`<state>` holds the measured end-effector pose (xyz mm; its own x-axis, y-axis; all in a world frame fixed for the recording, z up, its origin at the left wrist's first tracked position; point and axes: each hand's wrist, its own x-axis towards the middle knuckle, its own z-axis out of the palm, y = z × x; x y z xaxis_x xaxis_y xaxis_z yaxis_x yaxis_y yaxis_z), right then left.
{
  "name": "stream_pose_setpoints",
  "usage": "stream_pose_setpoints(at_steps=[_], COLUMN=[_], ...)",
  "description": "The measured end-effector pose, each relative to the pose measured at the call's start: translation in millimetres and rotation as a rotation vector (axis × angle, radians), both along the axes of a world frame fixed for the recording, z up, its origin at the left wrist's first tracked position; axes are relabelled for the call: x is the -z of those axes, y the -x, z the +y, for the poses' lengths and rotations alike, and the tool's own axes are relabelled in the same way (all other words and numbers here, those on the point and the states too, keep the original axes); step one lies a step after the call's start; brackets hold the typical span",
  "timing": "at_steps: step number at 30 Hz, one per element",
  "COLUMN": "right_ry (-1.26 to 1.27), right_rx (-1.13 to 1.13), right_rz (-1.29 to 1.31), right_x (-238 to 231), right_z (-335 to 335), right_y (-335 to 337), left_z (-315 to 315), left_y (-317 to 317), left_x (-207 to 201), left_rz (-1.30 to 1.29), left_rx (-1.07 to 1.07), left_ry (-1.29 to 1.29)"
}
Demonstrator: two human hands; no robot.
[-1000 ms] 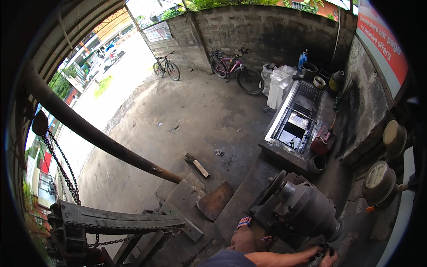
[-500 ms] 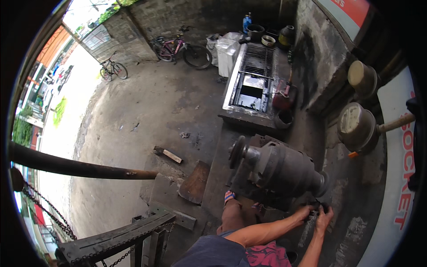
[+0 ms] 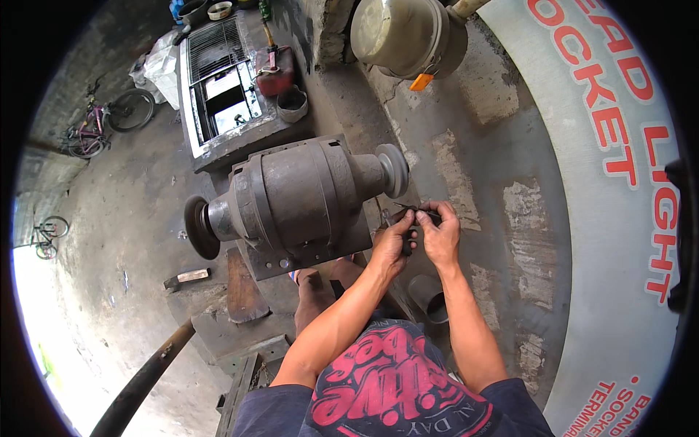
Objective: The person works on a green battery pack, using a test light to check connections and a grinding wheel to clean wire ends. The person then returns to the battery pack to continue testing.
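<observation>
A large grey-brown bench grinder (image 3: 291,193) stands in front of me, with one wheel (image 3: 394,170) at its right end and another wheel (image 3: 199,227) at its left. Just below the right wheel, apart from it, both of my hands meet around a small, thin dark piece (image 3: 432,214). My left hand (image 3: 393,242) is closed, thumb pressed on top, and part of something dark shows below its fingers. My right hand (image 3: 441,233) pinches the thin piece with thumb and fingers. What kind of thing it is, I cannot make out.
Behind the grinder is a raised hearth with a metal grate (image 3: 218,45), a red container (image 3: 274,73) and a dark pot (image 3: 293,105). A large pot (image 3: 400,33) hangs at the upper right. On the left floor lie a hammer (image 3: 187,278) and bicycles stand beyond. A large sign (image 3: 582,44) curves along the right.
The view has turned right and come closer to the grinder, so the grinder and hands now appear nearer the middle. My hands stay together around the small dark piece.
</observation>
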<state>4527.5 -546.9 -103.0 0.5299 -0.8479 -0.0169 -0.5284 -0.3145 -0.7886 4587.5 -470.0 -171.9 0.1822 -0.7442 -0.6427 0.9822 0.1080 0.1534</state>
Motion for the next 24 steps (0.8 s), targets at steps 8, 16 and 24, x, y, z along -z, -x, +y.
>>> stream_pose_setpoints(at_steps=[8, 16, 24], right_ry=[-0.029, -0.095, -0.124], right_rx=[0.034, -0.014, 0.03], right_rz=[0.029, 0.042, 0.063], right_x=[10.2, 32.1, 26.1], right_z=[-2.9, -16.3, -15.4], right_y=[-14.6, -8.2, -10.2], left_z=[-7.0, -5.7, -5.9], left_y=[-8.4, -12.2, -11.7], left_x=[9.2, 4.9, 2.6], left_rz=[0.005, -0.062, -0.076], left_rx=[-0.072, -0.075, -0.051], left_ry=[0.018, -0.042, -0.075])
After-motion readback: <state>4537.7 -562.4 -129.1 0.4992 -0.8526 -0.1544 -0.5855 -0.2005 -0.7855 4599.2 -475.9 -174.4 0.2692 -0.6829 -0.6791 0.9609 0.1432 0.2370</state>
